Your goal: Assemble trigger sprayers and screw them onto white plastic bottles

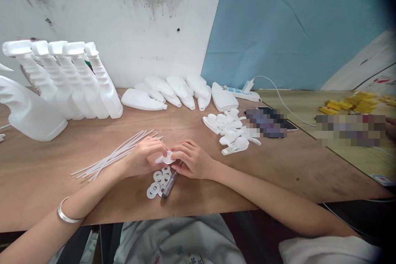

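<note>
Evidently, in head view, brown tabletop (222, 200) spanning lower frame, stained white wall (133, 29) rising at upper left, blue sheet (278, 29) hanging at upper right. White bottles (105, 88) standing at left; others lying near wall. White levers (236, 145) piling right of centre. Left hand (145, 154) hiding part of white rods (108, 160). At centre, left and right hand (195, 160) meeting, both pinching small white part (168, 157). Just below, tool (170, 186) lying beside white rings (153, 189); whether right fingers are touching tool, cannot tell.

White part (168, 157) partly hidden by left hand (144, 156) and right hand (196, 161). Front bottle (35, 113) cut by left edge; phone (268, 123) blurred.
</note>
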The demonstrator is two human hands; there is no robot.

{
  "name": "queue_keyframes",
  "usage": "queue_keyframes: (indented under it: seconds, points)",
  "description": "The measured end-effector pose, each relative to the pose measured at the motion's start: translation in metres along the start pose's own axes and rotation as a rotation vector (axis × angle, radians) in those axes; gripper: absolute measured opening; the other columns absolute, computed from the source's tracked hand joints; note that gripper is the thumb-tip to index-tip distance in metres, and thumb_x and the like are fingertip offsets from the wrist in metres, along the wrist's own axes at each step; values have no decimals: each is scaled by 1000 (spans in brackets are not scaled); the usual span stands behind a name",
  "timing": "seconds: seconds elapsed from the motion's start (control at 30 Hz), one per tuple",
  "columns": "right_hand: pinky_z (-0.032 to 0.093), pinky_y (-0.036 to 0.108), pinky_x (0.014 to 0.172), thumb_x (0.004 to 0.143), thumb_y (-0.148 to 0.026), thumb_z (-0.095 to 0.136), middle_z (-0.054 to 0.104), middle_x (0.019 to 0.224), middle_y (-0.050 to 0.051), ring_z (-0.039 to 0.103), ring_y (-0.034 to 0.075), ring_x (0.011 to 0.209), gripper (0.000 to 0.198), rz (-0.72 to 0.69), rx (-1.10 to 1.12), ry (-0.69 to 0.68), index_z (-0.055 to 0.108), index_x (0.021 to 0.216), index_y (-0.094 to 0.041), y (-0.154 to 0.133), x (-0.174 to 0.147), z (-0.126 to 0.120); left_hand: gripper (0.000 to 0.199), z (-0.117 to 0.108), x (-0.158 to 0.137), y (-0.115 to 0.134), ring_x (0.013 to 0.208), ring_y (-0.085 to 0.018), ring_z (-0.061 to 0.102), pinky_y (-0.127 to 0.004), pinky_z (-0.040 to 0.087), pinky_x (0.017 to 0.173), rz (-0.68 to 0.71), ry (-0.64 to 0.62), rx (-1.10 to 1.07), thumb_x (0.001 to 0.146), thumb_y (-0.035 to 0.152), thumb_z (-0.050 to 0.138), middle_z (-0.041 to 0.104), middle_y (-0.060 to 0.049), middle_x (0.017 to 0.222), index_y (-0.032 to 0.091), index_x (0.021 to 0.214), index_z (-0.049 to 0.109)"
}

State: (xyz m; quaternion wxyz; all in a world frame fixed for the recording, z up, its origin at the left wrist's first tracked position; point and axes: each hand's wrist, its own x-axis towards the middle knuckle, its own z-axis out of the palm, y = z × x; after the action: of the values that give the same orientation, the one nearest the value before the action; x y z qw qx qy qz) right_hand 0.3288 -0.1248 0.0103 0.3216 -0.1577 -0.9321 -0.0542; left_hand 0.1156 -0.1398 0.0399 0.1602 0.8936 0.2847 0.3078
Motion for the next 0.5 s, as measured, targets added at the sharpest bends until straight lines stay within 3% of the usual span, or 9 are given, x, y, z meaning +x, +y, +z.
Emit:
queue_keyframes:
  seconds: [0.23,0.5]
  points:
    - [39,31,70,82,-33,51,62,95,6,55,17,81,23,-33,-125,13,53,102,-21,-1,-1,2,17,0,1,3,76,-16,56,-29,37,72,-3,-28,42,73,35,63,66,-5,83,18,74,59]
    - [42,28,67,84,-32,49,63,92,6,54,16,77,23,7,-83,-15,55,103,-20,-1,1,2,17,-2,-1,2,79,-16,59,-28,36,74,-1,-7,94,76,36,59,66,-5,84,18,75,58]
